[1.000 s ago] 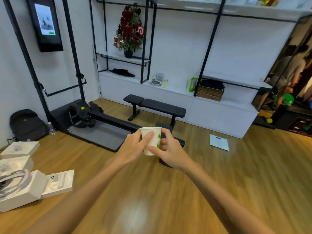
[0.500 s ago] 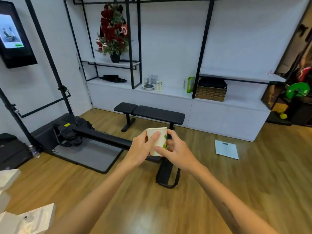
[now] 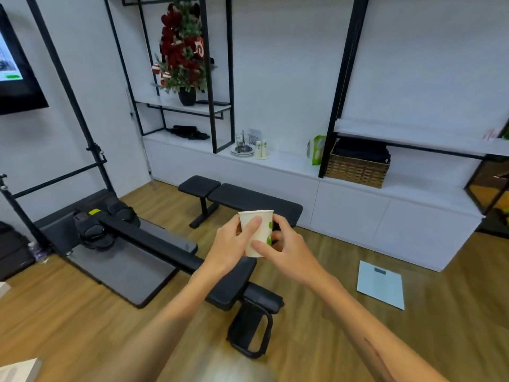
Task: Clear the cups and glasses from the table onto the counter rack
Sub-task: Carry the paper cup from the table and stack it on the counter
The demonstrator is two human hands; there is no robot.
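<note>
Hands share one upright paper cup (image 3: 257, 232): left hand (image 3: 234, 244) and right hand (image 3: 286, 248) each hold a closed grip on it, above the wooden floor (image 3: 413, 340).

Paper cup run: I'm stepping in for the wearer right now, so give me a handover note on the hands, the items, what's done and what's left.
Left hand: gripping the paper cup from its left side.
Right hand: gripping the same cup from the right, thumb low on its wall.
Cup: upright, held in the air above the rowing machine, facing the white counter.
Rack: on the counter, with paper cups standing beside it.
Done: this cup is picked up and on its way.
Left: set it at the rack. The table is out of view, so what remains there cannot be told.
</note>
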